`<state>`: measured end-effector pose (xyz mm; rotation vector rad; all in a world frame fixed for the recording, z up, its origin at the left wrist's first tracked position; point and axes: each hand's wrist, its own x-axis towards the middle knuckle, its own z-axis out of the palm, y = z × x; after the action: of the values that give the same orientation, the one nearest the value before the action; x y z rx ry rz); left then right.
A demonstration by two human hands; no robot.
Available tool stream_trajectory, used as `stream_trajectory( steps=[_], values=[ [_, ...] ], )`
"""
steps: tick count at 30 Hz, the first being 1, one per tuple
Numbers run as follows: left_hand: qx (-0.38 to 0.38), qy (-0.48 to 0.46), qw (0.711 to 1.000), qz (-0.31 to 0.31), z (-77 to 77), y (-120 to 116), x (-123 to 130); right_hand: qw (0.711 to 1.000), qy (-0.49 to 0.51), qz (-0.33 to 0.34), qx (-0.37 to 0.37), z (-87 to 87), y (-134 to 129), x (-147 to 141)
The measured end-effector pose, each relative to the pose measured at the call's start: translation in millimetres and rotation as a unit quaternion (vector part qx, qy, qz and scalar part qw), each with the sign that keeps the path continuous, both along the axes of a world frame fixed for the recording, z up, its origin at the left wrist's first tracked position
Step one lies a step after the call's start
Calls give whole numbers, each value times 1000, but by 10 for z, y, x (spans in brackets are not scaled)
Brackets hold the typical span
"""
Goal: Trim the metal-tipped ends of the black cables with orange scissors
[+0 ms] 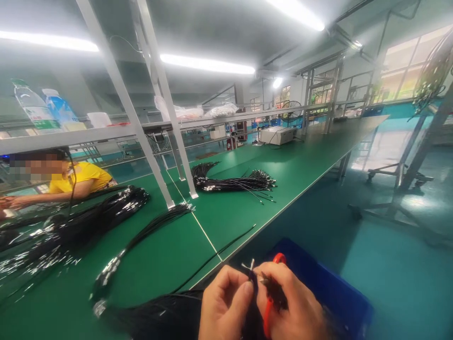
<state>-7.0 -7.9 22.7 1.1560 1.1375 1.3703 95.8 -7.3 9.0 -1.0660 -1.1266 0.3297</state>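
Observation:
Near the bottom centre, my left hand (pixel 226 302) pinches a black cable (pixel 251 276) whose stripped, pale wire ends point upward. Right beside it, my right hand (pixel 293 302) is wrapped round red-handled pliers (pixel 274 290), with its fingertips close to the cable end. Whether the plier jaws touch the wires is too small to tell. Below and left of my hands lies a thick bundle of black cables (pixel 159 314). A single black cable (pixel 226 246) runs over the edge of the green table (pixel 226 212).
Cable bundles lie on the table at the left (pixel 102 217) and centre (pixel 233 182). Metal shelf posts (pixel 177 118) rise from it. Across the table sits a person in a yellow shirt (pixel 85 177). A blue bin (pixel 329 293) stands below right; a wheeled rack (pixel 399 174) is farther right.

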Motion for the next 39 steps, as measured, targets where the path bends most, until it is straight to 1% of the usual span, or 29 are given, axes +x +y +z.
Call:
stream_trajectory(
  steps=[1, 3, 6, 8, 11, 14, 17, 20, 24, 26, 28, 31, 33, 34, 36, 38, 39],
  values=[
    [10, 20, 1000, 22, -12, -4, 3, 1000, 4, 0, -10, -18, -9, 8],
    [51, 88, 992, 79, -44, -13, 17, 998, 39, 29, -45, -21, -26, 35],
    [137, 195, 959, 152, -106, -25, 58, 977, 139, 108, -117, 66, -53, 90],
    [199, 241, 933, 176, -144, -28, 85, 956, 200, 151, -152, 156, -70, 124],
    [294, 290, 894, 175, -182, -20, 106, 932, 254, 193, -173, 259, -92, 162],
    [359, 315, 862, 170, -202, 0, 104, 917, 269, 221, -194, 286, -111, 192],
    [377, 331, 849, 166, -207, 17, 98, 914, 265, 229, -208, 280, -121, 217],
    [382, 349, 840, 162, -207, 24, 94, 915, 262, 222, -212, 295, -116, 228],
    [395, 395, 817, 145, -212, 25, 80, 927, 240, 196, -211, 312, -88, 218],
    [399, 417, 805, 135, -211, 23, 71, 935, 219, 188, -207, 278, -60, 218],
    [400, 427, 801, 129, -208, 21, 62, 944, 187, 183, -202, 211, -25, 231],
    [394, 424, 807, 117, -208, 16, 40, 956, 133, 184, -184, 111, 21, 255],
    [382, 411, 822, 97, -216, 15, 20, 961, 110, 180, -180, 89, 27, 254],
    [369, 398, 836, 77, -221, 15, 10, 962, 105, 173, -182, 93, 22, 247],
    [316, 349, 882, 33, -232, 16, -9, 963, 102, 162, -189, 113, 6, 228],
    [234, 275, 933, -1, -235, 19, -26, 964, 96, 154, -193, 124, -6, 219],
    [192, 234, 953, -11, -230, 21, -36, 966, 88, 151, -191, 121, -7, 223]
  ],
)
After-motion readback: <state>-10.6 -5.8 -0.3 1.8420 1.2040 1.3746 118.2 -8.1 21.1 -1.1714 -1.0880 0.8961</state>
